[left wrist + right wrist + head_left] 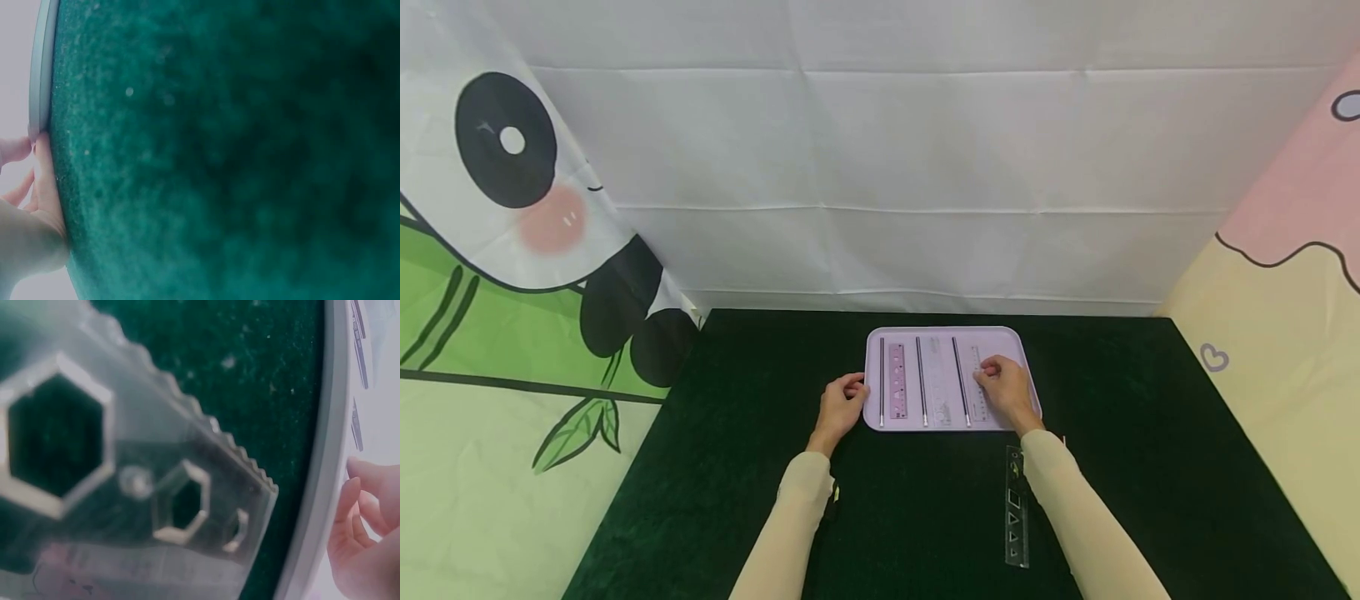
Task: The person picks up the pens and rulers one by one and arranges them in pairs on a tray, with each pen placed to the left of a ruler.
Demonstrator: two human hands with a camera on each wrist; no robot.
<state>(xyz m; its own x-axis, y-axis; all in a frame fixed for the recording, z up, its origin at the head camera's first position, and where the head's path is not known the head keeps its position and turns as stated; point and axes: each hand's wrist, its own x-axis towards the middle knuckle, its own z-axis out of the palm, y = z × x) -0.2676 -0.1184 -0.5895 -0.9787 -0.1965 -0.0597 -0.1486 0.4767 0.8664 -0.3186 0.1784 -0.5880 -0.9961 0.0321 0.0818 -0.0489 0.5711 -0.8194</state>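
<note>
A lilac tray point(992, 333) lies on the dark green table. My left hand point(841, 406) pinches its left edge between thumb and fingers; the left wrist view shows the fingertips on the tray's rim point(40, 81). Over the tray's right part, my right hand point(1007, 387) has its fingertips together on a clear ruler point(980, 408), partly covering it. To the left of that ruler lie three dark pencils point(921, 382), a pink ruler point(898, 382) and another clear ruler point(939, 383), all roughly parallel.
A clear stencil ruler point(1017, 508) with cut-out shapes lies on the green table point(910, 517) beside my right forearm. Its hexagon holes and wavy edge point(187, 400) fill much of the right wrist view. White cloth point(925, 167) hangs behind, with printed cloths at both sides.
</note>
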